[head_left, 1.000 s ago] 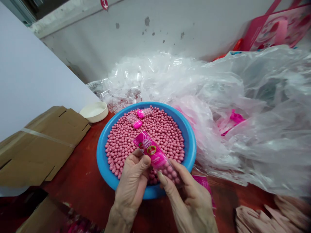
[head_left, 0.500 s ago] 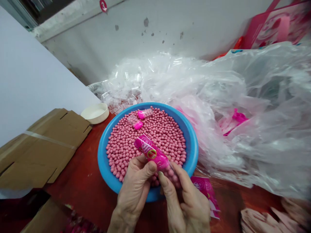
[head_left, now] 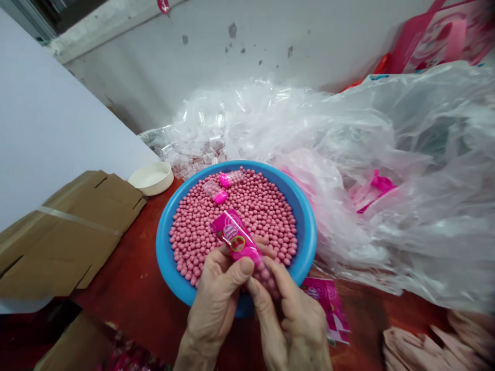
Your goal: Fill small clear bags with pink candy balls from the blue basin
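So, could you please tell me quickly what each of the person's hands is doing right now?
Left hand: closed, holding the pink-labelled plastic tube.
Right hand: closed, pinching the same tube's lower end.

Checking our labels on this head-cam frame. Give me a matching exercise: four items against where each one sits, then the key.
Items
1. Clear tube with pink label
2. Pink balls
3. White round dish
4. Flattened cardboard box

Places
A. Heaped in the blue basin
B. Lying flat on the red tabletop, left of the basin
C. Pinched between the left hand and right hand
D. Just beyond the basin's far left rim

Pairs: 1-C, 2-A, 3-D, 4-B
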